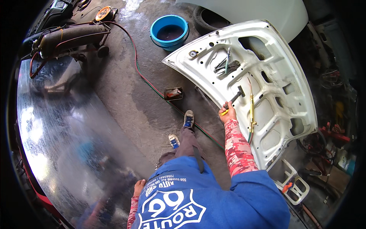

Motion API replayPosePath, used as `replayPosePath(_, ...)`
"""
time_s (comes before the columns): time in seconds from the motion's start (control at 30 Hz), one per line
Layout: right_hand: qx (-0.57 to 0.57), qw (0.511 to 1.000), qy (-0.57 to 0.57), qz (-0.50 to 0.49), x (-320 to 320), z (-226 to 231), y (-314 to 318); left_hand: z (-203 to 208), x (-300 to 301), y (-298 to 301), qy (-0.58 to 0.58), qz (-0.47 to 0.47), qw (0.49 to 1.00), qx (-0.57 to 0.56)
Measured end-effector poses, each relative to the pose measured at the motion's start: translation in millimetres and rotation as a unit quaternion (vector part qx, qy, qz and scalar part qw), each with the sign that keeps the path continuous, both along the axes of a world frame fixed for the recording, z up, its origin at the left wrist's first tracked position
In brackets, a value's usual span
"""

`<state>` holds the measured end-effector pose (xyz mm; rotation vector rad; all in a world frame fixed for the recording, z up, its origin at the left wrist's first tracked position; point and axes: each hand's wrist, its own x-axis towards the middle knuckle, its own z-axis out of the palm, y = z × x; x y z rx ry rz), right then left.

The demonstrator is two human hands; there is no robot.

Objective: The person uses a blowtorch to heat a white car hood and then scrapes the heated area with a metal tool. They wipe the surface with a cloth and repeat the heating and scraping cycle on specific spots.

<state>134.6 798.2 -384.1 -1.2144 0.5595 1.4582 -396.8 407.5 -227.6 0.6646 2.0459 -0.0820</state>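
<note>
My right hand (228, 112) is closed around the handle of a hammer (239, 92). Its dark head points away from me, and a yellow handle end shows below my fist. The hammer is over the near side of a white car hood (263, 110), which shows its ribbed inner side. Just right of the hammer, a brass gas torch (251, 110) lies on the hood with its thin tip pointing away. My left hand (139, 187) hangs low at my side by the edge of a shiny dark car panel (49, 126). Its fingers look loosely extended, with nothing visible in them.
Pliers and other hand tools (227, 65) lie on the hood's far part. Red and green hoses (143, 76) cross the floor from a gas cylinder cart (68, 38). A small box (173, 94), a blue bucket (169, 32) and a tire (209, 18) stand beyond my feet.
</note>
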Motion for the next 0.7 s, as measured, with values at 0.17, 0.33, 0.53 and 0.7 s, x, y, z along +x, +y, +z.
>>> replayPosePath(0.17,-0.038,0.999,-0.011,-0.004,9.6,-21.3,1.5,31.8,22.5,65.4,-0.072,0.206,0.976,-0.010)
replayPosePath(0.33,-0.159,0.983,-0.044,0.078,9.0,-32.3,13.8,-6.1,1.4,29.8,-0.082,0.107,0.990,-0.049)
replayPosePath(0.53,-0.271,0.937,-0.167,0.143,-27.5,-34.0,0.5,-76.5,-38.9,-2.7,-0.113,-0.090,0.989,-0.030)
replayPosePath(0.7,-0.227,0.927,-0.194,0.228,-77.8,-14.7,-27.4,-75.0,-71.1,67.6,-0.097,-0.088,0.991,-0.026)
